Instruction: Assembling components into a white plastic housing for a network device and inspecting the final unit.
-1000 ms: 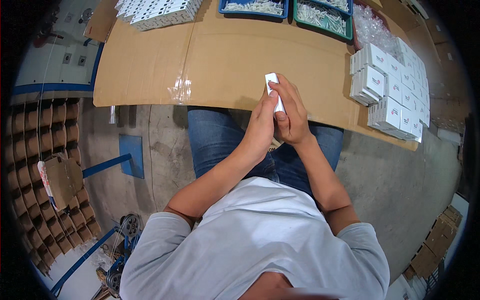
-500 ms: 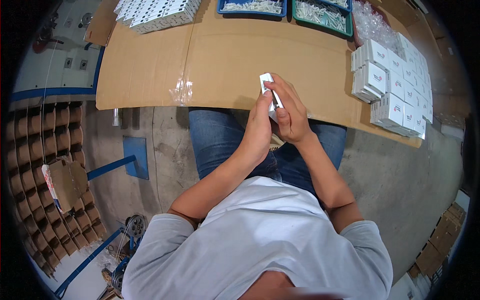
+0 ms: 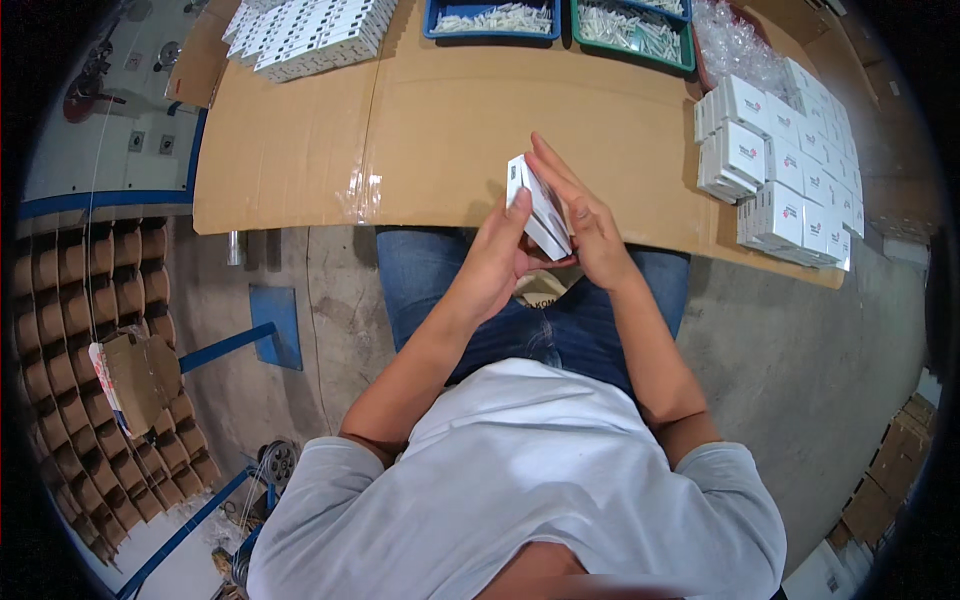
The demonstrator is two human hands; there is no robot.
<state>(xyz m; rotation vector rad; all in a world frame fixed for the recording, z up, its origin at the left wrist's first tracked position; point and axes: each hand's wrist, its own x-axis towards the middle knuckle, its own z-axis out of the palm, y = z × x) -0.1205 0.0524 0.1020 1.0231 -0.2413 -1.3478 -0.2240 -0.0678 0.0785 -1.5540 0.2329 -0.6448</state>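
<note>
At the surface (image 3: 450,130), a white carton (image 3: 541,212) is grasped by the left grip (image 3: 492,255), the right grip (image 3: 598,240) held unclenched alongside.

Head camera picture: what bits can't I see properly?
Head view, inside the white box: hidden by its own sides.
Head view, most fingers of the left hand: behind the box.
Head view, far side of the blue tray: cut off by the top edge.
Head view, its white pieces: too small.
</note>
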